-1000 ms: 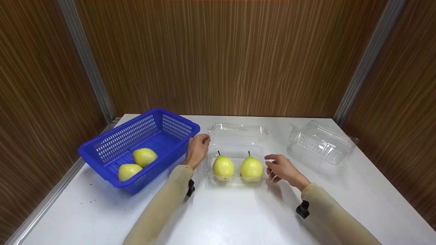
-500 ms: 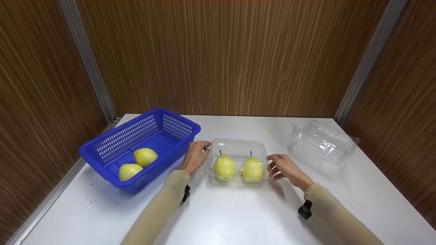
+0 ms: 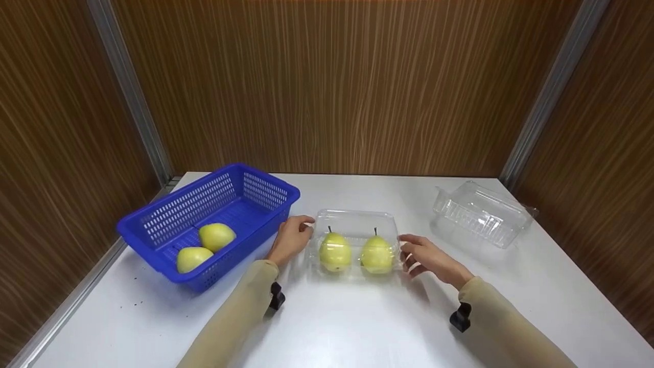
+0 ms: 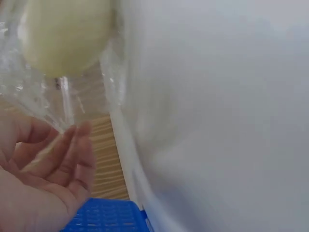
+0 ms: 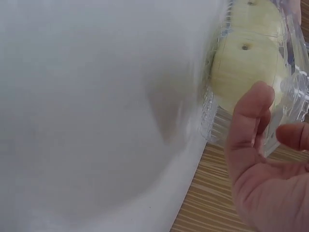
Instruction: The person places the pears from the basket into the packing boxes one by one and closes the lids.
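Note:
A clear plastic clamshell container stands mid-table, its lid folded over two yellow-green pears lying side by side. My left hand is at the container's left side; in the left wrist view the thumb and fingertips pinch its corner. At the opposite side, my right hand has loosely bent fingers against the clear wall. The right wrist view shows a gap between its thumb and the nearest finger, with the container's end just behind them.
On the left stands a blue perforated basket with two more pears inside. Another clear plastic container lies at the back right of the white table. Wood-grain panels enclose the back and sides.
The lid, laid back behind the pears a second ago, has swung forward over them. My left hand has come slightly nearer with it; the right hand has shifted only a little.

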